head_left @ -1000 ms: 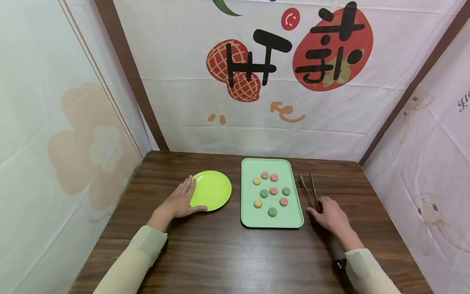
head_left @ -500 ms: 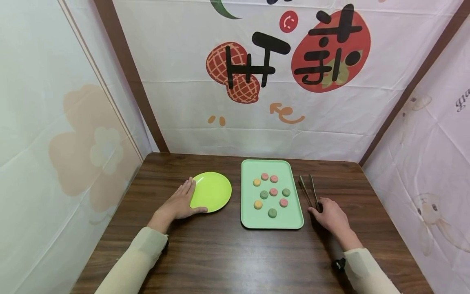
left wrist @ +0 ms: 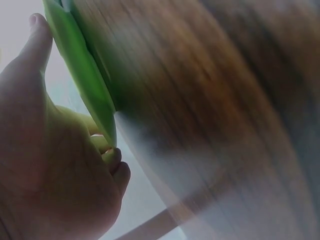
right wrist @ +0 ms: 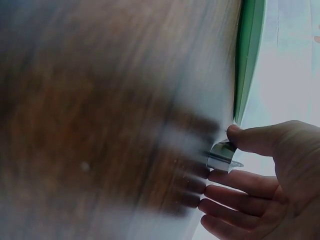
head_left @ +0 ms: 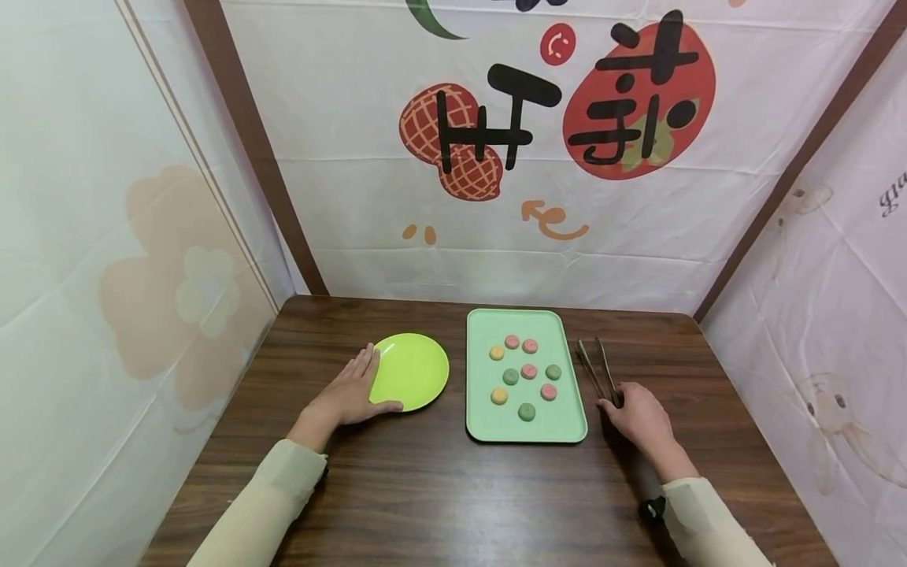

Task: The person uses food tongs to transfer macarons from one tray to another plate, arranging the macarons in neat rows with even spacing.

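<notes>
Slender silver metal tongs [head_left: 608, 372] faced far edge of brown wooden counter [head_left: 425, 492]; right hand [head_left: 642, 415] pinched near end; left hand [head_left: 347, 396] spread.

A dark brown wood-grain table [head_left: 453, 484] spreads under both hands, a soft sheen of light on its top between the forearms. Beyond the left hand [head_left: 347, 394] and right hand [head_left: 641, 416] stands a creased white fabric wall [head_left: 340, 213], printed straight ahead with a red peanut [head_left: 469, 177], a red smiley disc [head_left: 558, 44] and, farther toward the right hand's side, a large red oval [head_left: 602, 85] under black characters. Brown bands [head_left: 260, 150] mark both far corners. To the left hand's outer side, a pale sheet wall [head_left: 64, 260] bears a peach flower [head_left: 159, 228]; outside the right hand, another sheet wall [head_left: 836, 291] shows faint rabbits [head_left: 839, 417] and cut-off dark lettering [head_left: 894, 195].
</notes>
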A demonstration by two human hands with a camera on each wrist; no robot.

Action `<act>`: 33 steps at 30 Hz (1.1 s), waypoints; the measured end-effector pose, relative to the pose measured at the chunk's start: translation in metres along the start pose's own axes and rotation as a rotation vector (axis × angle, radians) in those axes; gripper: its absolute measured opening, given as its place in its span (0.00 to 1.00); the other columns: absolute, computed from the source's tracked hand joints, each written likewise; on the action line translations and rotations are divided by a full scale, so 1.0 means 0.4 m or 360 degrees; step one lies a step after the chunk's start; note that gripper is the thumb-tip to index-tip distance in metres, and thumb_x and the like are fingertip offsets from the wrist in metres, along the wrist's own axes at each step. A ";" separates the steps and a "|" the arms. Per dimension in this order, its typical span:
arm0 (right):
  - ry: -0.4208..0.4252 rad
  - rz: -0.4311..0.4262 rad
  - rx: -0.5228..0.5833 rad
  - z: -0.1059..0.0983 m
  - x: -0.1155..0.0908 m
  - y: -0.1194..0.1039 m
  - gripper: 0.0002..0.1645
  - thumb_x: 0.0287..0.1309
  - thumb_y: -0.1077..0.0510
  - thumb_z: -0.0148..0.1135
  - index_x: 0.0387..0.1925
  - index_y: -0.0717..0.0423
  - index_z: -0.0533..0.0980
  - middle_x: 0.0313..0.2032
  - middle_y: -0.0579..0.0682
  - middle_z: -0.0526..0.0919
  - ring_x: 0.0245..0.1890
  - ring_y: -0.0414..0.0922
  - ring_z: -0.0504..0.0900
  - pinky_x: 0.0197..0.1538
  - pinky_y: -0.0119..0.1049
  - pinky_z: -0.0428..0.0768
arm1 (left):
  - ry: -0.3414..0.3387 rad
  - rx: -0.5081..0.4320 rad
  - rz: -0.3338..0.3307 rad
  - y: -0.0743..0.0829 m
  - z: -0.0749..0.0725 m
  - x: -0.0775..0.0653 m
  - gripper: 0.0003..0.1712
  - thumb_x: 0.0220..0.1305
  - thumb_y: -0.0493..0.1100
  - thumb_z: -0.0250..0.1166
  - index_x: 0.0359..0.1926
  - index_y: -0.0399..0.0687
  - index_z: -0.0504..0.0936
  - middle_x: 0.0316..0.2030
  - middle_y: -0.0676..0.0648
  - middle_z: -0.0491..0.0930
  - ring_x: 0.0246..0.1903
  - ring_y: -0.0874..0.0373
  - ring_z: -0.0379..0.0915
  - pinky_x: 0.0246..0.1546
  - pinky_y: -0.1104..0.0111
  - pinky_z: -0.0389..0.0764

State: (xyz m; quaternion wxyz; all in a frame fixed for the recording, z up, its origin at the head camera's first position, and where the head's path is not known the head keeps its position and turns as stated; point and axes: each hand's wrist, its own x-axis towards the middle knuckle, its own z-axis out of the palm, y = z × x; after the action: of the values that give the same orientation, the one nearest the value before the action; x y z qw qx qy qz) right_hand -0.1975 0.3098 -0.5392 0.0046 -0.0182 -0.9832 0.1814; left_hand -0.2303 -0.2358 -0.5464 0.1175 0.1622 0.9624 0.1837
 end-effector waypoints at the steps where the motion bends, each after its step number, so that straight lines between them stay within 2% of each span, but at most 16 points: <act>1: 0.0004 -0.0002 0.0013 0.000 -0.001 0.001 0.27 0.69 0.50 0.72 0.52 0.74 0.82 0.50 0.71 0.86 0.49 0.68 0.85 0.49 0.65 0.84 | -0.0003 0.0022 -0.0008 0.001 0.000 -0.001 0.79 0.61 0.87 0.58 0.85 0.32 0.38 0.85 0.31 0.33 0.85 0.37 0.31 0.84 0.45 0.42; 7: 0.0056 -0.0022 0.0111 0.000 -0.007 0.011 0.20 0.68 0.54 0.71 0.42 0.71 0.82 0.39 0.66 0.86 0.36 0.60 0.85 0.41 0.60 0.84 | -0.0008 -0.0001 0.0002 0.018 -0.004 -0.003 0.77 0.64 0.82 0.63 0.85 0.30 0.39 0.85 0.29 0.34 0.85 0.35 0.32 0.84 0.43 0.44; 10: 0.0105 -0.0040 0.0154 0.001 -0.009 0.015 0.17 0.67 0.56 0.71 0.39 0.71 0.82 0.35 0.65 0.85 0.33 0.58 0.84 0.41 0.59 0.84 | -0.0017 0.0025 -0.0010 0.025 -0.006 -0.003 0.75 0.65 0.79 0.64 0.85 0.30 0.39 0.85 0.30 0.35 0.85 0.35 0.33 0.84 0.44 0.45; 14: 0.0130 -0.0029 0.0183 -0.005 -0.012 0.013 0.19 0.68 0.57 0.69 0.43 0.74 0.82 0.37 0.67 0.85 0.35 0.61 0.85 0.41 0.61 0.84 | -0.0020 0.0029 -0.0016 0.032 -0.009 -0.005 0.74 0.66 0.78 0.65 0.85 0.29 0.39 0.85 0.30 0.35 0.85 0.35 0.34 0.84 0.44 0.45; 21: 0.0079 0.0048 0.0199 -0.023 -0.011 0.007 0.25 0.71 0.55 0.67 0.52 0.77 0.78 0.44 0.73 0.85 0.39 0.64 0.85 0.42 0.61 0.85 | -0.0003 0.0024 -0.0002 0.037 -0.009 -0.009 0.74 0.66 0.77 0.66 0.84 0.28 0.41 0.85 0.29 0.36 0.84 0.34 0.35 0.84 0.44 0.46; 25: 0.0060 0.0073 0.0211 -0.033 -0.010 0.004 0.26 0.72 0.55 0.66 0.54 0.77 0.76 0.46 0.75 0.84 0.37 0.62 0.85 0.40 0.59 0.84 | -0.0004 0.0033 -0.0001 0.037 -0.005 -0.011 0.75 0.65 0.79 0.65 0.85 0.29 0.41 0.85 0.29 0.35 0.85 0.35 0.35 0.84 0.44 0.46; 30: 0.0052 0.0072 0.0220 -0.038 -0.008 0.000 0.26 0.71 0.55 0.65 0.55 0.77 0.75 0.43 0.73 0.84 0.32 0.56 0.83 0.36 0.56 0.83 | 0.0004 0.0037 0.0004 0.036 0.000 -0.011 0.75 0.65 0.80 0.64 0.85 0.29 0.41 0.85 0.29 0.36 0.85 0.35 0.35 0.84 0.44 0.46; 33: 0.0059 0.0080 0.0227 -0.038 -0.007 -0.001 0.26 0.71 0.55 0.65 0.55 0.77 0.75 0.43 0.72 0.84 0.32 0.57 0.83 0.38 0.57 0.83 | 0.0005 0.0040 0.0005 0.036 0.000 -0.013 0.75 0.65 0.79 0.65 0.85 0.29 0.41 0.85 0.30 0.35 0.85 0.35 0.35 0.84 0.44 0.46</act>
State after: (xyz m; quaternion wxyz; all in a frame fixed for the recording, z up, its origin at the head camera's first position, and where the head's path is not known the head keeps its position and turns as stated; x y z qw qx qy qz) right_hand -0.1943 0.3148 -0.5248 0.0194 -0.0460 -0.9668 0.2507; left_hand -0.2219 -0.2250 -0.5399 0.1138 0.1649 0.9645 0.1720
